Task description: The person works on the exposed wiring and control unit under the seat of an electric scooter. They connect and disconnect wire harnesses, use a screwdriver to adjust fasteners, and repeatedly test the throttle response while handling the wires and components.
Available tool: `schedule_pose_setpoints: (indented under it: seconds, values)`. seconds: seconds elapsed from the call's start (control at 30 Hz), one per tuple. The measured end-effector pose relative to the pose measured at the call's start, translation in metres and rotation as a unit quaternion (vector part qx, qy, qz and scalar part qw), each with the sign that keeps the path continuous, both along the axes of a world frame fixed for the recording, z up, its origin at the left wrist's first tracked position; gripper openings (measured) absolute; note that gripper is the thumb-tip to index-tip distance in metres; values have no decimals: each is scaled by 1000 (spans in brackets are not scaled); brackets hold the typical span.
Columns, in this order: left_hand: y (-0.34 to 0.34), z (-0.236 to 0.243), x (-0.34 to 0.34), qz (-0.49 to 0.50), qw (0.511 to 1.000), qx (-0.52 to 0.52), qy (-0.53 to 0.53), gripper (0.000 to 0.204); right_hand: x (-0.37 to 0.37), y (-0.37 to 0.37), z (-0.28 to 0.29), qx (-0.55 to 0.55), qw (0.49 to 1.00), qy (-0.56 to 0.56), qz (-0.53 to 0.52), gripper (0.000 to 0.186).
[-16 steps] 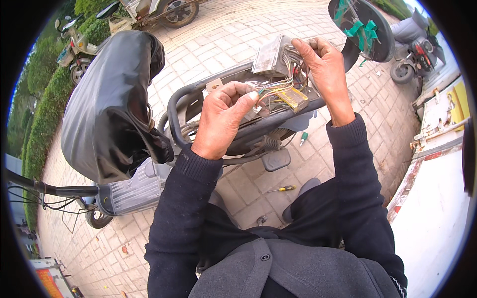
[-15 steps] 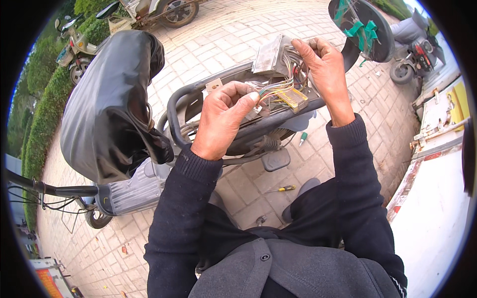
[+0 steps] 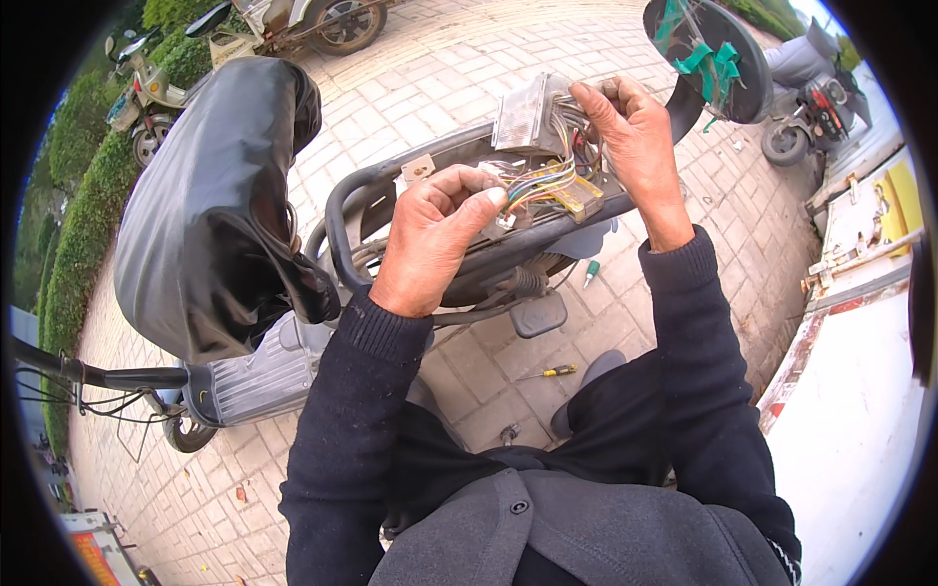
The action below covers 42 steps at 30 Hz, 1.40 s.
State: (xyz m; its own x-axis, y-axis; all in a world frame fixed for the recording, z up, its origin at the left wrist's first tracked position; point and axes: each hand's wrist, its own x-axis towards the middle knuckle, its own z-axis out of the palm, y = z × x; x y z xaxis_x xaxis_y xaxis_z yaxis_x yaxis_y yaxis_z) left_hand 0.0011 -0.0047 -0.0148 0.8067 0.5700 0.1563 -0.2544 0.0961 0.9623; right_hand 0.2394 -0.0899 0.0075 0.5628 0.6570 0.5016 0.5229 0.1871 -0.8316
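The left hand point(image 3: 436, 232) has its grip pinched on coloured wires point(image 3: 539, 183), above the black frame point(image 3: 559, 228), inside its near edge. The right hand point(image 3: 635, 137), at the silver box's point(image 3: 526, 115) right edge: closure indeterminable. Uneven pulling could strain connections.

Black cover point(image 3: 210, 210) blocks left (room above wires point(image 3: 547, 182)).

no text or number can be read: the marks on the orange panel point(image 3: 90, 559), at lower left, are too blurred, and any print on the yellow box point(image 3: 580, 199), upper centre, too small.
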Motion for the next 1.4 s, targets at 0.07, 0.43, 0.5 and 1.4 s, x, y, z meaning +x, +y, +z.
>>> schedule_pose_setpoints:
  seconds: [0.07, 0.43, 0.5, 1.4]
  values:
    - [1, 0, 0, 9, 1000, 1, 7, 16, 1, 0, 0, 0, 1000, -11, 0, 45]
    - [0, 0, 3, 8, 999, -28, 21, 16, 1, -1, 0, -4, 1000, -6, -3, 34]
    - [0, 0, 3, 9, 999, -30, 23, 16, 1, -1, 0, -8, 1000, -4, -6, 34]
    - [5, -3, 0, -33, 998, 6, 57, 20, 2, -1, 0, -4, 1000, -4, 8, 41]
